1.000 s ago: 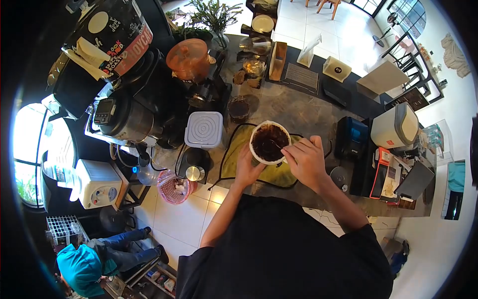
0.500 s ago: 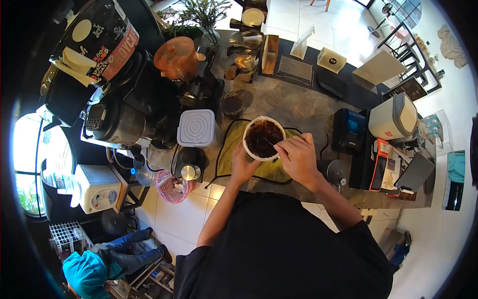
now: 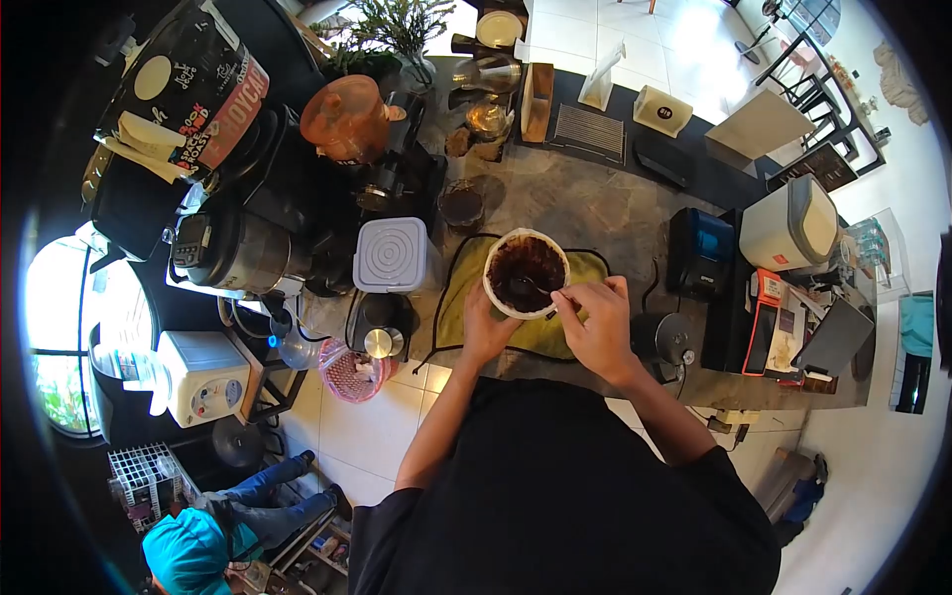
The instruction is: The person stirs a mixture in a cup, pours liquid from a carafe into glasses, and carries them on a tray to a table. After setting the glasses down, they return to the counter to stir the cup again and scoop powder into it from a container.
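Note:
A white tub (image 3: 529, 314), its inner wall smeared with dark brown and dark brown stuff at the bottom, is tilted toward me over a green cloth (image 3: 455, 309) with black edging. My left hand (image 3: 486, 333) grips the tub's left side. In my right hand (image 3: 601, 323), pinched between thumb and fingers, is the thin handle of a spoon (image 3: 538, 288). The spoon's lower end reaches into the brown contents, so its bowl is hidden. A glass of dark liquid (image 3: 461, 205) stands beyond the cloth.
Left of the cloth are a square lidded container (image 3: 391, 256) and a coffee grinder with an orange hopper (image 3: 345, 119). A black printer (image 3: 701, 250) stands on the right. Another person in a turquoise head covering (image 3: 186, 551) is low at the left, near a pink basket (image 3: 354, 372).
My right hand has shifted slightly right and down, with the spoon still in the tub. The left hand and tub have stayed nearly in place. The view has turned a little.

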{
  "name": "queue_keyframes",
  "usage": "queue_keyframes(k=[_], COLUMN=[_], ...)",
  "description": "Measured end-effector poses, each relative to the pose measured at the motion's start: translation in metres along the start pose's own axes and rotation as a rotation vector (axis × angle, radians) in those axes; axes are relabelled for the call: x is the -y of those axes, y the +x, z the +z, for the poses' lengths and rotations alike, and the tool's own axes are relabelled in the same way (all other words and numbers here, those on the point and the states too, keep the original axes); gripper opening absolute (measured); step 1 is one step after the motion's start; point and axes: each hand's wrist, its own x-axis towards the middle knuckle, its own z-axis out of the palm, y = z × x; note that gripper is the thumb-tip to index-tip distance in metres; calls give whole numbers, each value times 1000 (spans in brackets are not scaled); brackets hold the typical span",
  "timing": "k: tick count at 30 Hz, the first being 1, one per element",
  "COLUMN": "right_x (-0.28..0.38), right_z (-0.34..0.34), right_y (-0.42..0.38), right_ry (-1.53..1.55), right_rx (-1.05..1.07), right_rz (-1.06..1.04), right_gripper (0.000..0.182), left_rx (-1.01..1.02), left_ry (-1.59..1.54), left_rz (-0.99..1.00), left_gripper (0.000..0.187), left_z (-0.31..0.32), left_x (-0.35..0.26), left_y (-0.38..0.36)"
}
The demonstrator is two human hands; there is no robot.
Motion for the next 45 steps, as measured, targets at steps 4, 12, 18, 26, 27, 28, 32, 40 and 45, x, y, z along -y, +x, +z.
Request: queue_keyframes(k=[4, 12, 18, 26, 27, 28, 32, 40, 45], right_x=[-2, 6, 9, 8, 7, 7, 9, 11, 9], right_z=[5, 10, 6, 5, 4, 3, 1, 1, 6], right_y=[-12, -31, -35, -42, -43, -45, -47, -46, -43], right_ry=[102, 197, 241, 267, 268, 270, 260, 301, 330], right_rx=[-66, -154, -146, -153, -157, -146, -145, -141, -177], right_rz=[82, 167, 189, 124, 124, 113, 93, 165, 266], right_gripper=[8, 8, 8, 7, 7, 7, 6, 8, 12], left_rx=[-24, -44, -31, -50, -48, -46, -30, -29, -37], left_ry=[-3, -34, -23, -10, -9, -14, -24, 18, 36], left_rz=[-3, 0, 15, -29, -26, -31, -8, -24, -27], left_gripper=[57, 53, 54, 56, 56, 56, 56, 56, 56], left_z=[1, 1, 1, 2, 2, 2, 1, 1, 0], left_x=[-1, -6, -6, -10, -11, -12, -12, -10, -13], left_y=[-1, 0, -1, -2, -2, -2, 1, -1, -1])
